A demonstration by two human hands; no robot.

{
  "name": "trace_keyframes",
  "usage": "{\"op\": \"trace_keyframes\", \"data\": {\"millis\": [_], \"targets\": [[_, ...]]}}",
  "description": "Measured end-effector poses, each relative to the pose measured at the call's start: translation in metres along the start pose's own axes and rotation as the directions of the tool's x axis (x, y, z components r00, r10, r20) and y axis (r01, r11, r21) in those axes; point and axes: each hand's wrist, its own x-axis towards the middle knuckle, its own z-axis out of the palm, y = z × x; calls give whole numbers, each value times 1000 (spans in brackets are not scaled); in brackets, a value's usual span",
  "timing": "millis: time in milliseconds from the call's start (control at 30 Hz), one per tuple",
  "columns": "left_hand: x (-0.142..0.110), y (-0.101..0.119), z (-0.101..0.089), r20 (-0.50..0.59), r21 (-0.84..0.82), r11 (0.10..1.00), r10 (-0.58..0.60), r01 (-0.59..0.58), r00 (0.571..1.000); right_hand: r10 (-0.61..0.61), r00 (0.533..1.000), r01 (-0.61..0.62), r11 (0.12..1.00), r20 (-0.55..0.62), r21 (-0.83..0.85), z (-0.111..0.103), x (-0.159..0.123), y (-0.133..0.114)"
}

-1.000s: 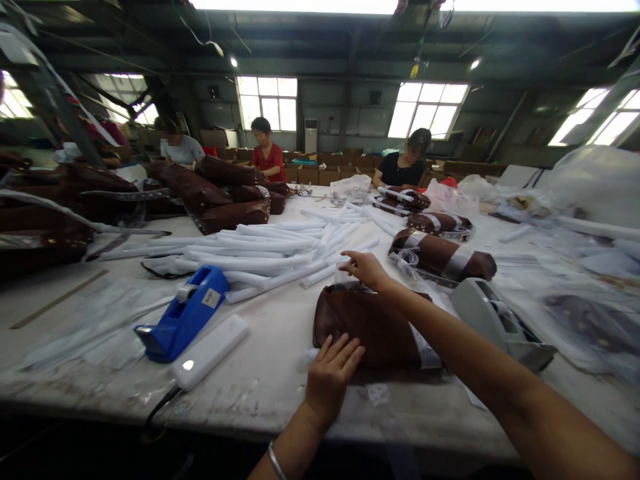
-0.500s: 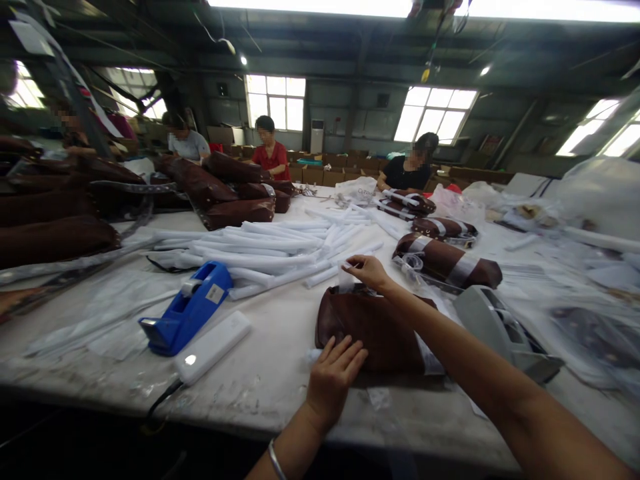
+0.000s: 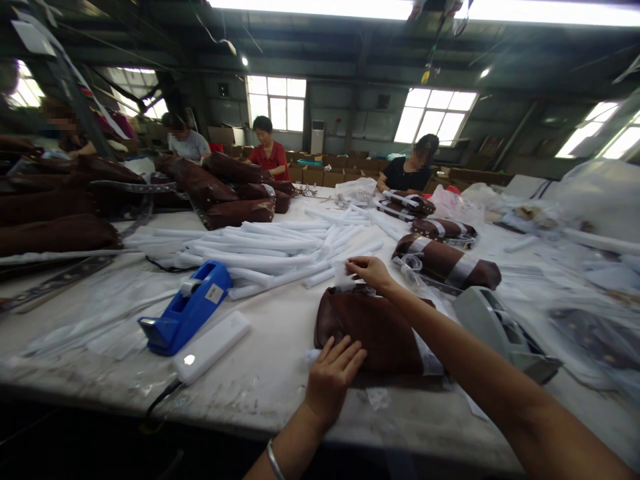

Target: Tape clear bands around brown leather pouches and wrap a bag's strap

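Note:
A dark brown leather bag point(image 3: 385, 333) lies on the table before me, with a pale wrap strip point(image 3: 430, 357) around its right end. My left hand point(image 3: 334, 377) rests flat on the bag's near left side, fingers stretched out. At the bag's far edge my right hand point(image 3: 369, 272) pinches a small translucent white piece point(image 3: 343, 275), which looks like thin plastic or tape. A bit of white padding point(image 3: 313, 357) pokes out beside the bag's left end. The bag's far side is mostly hidden by my right forearm.
Left of the bag stand a blue tape dispenser point(image 3: 187, 307) and a white power bank point(image 3: 214, 347) with a cable. A grey dispenser point(image 3: 500, 327) sits to the right. White wrapped strips point(image 3: 265, 250) lie behind, near piled brown bags point(image 3: 240, 213). Co-workers point(image 3: 410, 167) work across the table.
My right hand has shifted slightly, and the translucent piece now spreads further left over the bag's far edge. At far left, a co-worker's hand and a studded strap have moved. My left hand stays put.

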Motion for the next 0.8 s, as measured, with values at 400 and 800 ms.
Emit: {"op": "trace_keyframes", "data": {"millis": [400,800], "targets": [[1,1,-1,-3,-13,1000,-10,10,1000,43,994,-37,998,-100,59,4,4,-1],[-3,0,1,34,41,999,2,-4,999,85,996,-69,953,-39,296,10,-1,8]]}}
